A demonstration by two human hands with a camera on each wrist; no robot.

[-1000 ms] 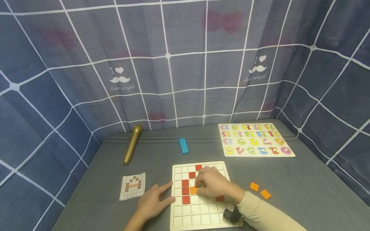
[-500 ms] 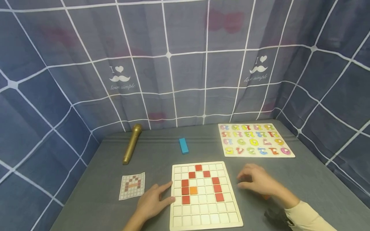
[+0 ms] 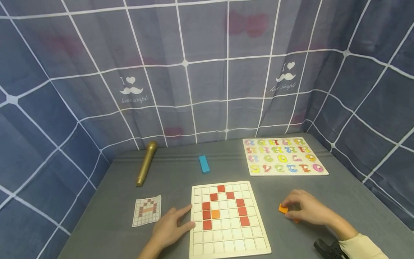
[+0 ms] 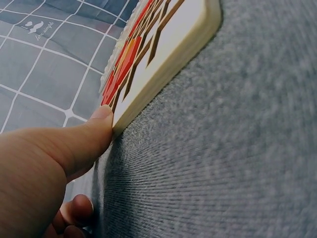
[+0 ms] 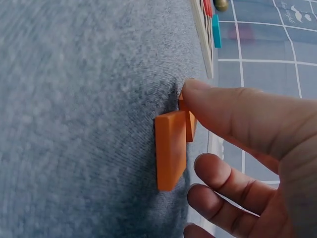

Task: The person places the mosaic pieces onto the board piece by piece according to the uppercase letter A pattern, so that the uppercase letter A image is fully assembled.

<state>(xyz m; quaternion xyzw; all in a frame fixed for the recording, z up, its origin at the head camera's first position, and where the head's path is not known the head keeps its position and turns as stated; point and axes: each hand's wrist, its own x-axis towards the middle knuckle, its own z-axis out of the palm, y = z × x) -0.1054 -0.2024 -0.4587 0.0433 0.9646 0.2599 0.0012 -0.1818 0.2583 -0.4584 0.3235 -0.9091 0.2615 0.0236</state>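
A cream grid board [image 3: 228,235] lies flat on the table, with several red tiles [image 3: 206,215] in an arch shape and one orange tile [image 3: 215,214] set in its cells. The thumb and index finger of my left hand [image 3: 169,227] touch the board's left edge. Right of the board, my right hand [image 3: 308,209] pinches a loose orange tile [image 3: 282,208] at table level between thumb and index finger. A second loose orange tile [image 5: 171,148] lies beneath that hand, nearer in the right wrist view and mostly covered in the head view.
A small printed pattern card [image 3: 147,211] lies left of the board. Farther back are a gold microphone-shaped object [image 3: 146,163], a blue block [image 3: 204,164] and a number puzzle board [image 3: 258,158]. A dark checked curtain [image 3: 207,82] surrounds the grey table.
My right hand has left the board, moved right and come down on the loose orange tiles, now pinching one. The left hand stays at the board's edge.
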